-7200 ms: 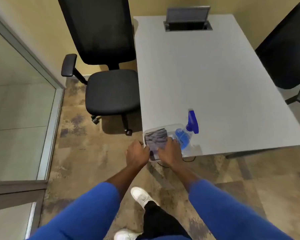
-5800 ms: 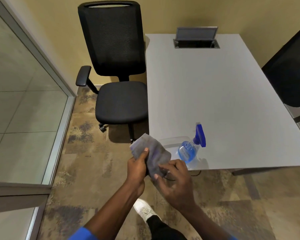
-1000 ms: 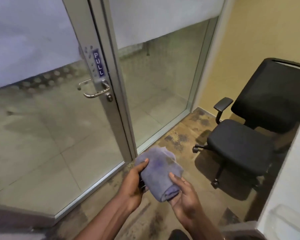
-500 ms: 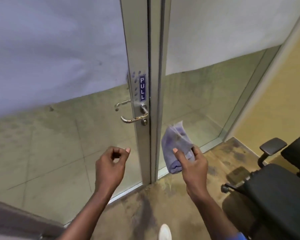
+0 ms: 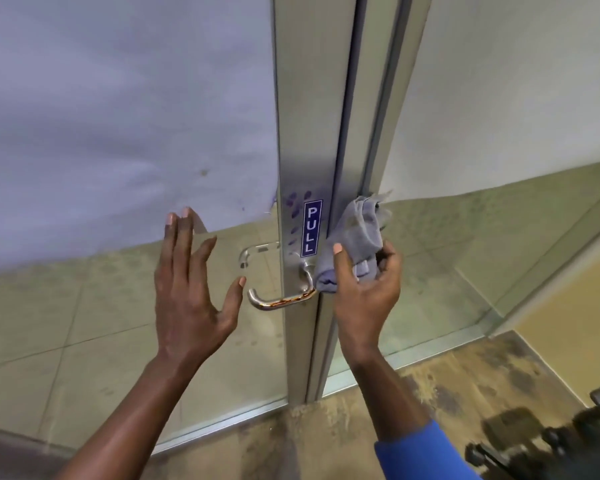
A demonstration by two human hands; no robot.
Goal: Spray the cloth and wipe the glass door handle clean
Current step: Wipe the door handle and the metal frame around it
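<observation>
right hand (image 5: pixel 361 299): my fingers (image 5: pixel 340 261) are wrapped around the bunched grey cloth (image 5: pixel 352 244), thumb up the front of it, and the wad is pressed against the metal door frame (image 5: pixel 309 133) right at the root of the handle.

left hand (image 5: pixel 191 289): fingers spread wide and holding nothing, palm facing the glass, just left of the handle tip. Can't tell if it's actually touching the pane.

handle (image 5: pixel 278 301): curved lever sticking out left of the frame, just under the PULL sticker (image 5: pixel 311 228). There's an orange-brown streak along its lower run, so I reckon that's where the work is.

smudges (image 5: pixel 297 206): purplish finger marks on the frame beside the sticker.

how I'd do it: slide the cloth down off the frame and cup it fully around the bar, then drag root to tip, twisting to catch the underside.

watch out: steady the door with the free hand so it doesn't swing, and keep a fresh face of cloth on that streak.
</observation>
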